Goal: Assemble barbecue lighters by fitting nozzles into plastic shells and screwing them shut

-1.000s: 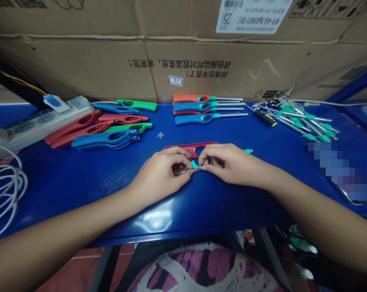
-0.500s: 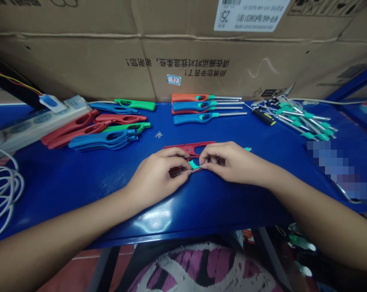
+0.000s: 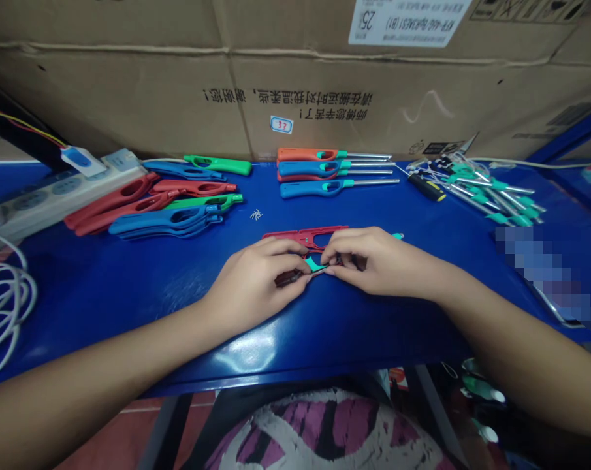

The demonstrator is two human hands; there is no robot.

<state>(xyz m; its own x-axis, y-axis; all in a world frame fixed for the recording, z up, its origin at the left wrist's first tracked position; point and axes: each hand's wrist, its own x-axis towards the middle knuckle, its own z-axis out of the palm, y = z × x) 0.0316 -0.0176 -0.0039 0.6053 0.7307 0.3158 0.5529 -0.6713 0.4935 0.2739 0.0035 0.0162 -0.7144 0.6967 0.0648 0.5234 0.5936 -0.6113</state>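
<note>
Over the middle of the blue table, my left hand (image 3: 256, 274) is closed around a red lighter casing half, mostly hidden under the fingers. A teal trigger (image 3: 315, 264) sits in it, between the fingertips of both hands. My right hand (image 3: 373, 261) pinches the front part of the same lighter just right of the trigger; what exactly lies between its fingertips is hard to see. A small teal end (image 3: 398, 235) sticks out behind this hand. Just beyond the fingers lies another red casing half (image 3: 295, 236), its inner side up.
Red, blue and green lighter casings (image 3: 165, 222) lie at left by a power strip (image 3: 64, 186) and white cable (image 3: 11, 307). Small screws (image 3: 256, 215) are behind my hands. Assembled lighters (image 3: 315, 188), a screwdriver (image 3: 426, 187) and metal-tubed nozzle parts (image 3: 501, 189) line the back, before a cardboard box (image 3: 153, 104).
My fingertips have shifted slightly at the trigger, with the right thumb and fingers pressing in a little different spot. Both hands stay on the lighter; the view has moved slightly.
</note>
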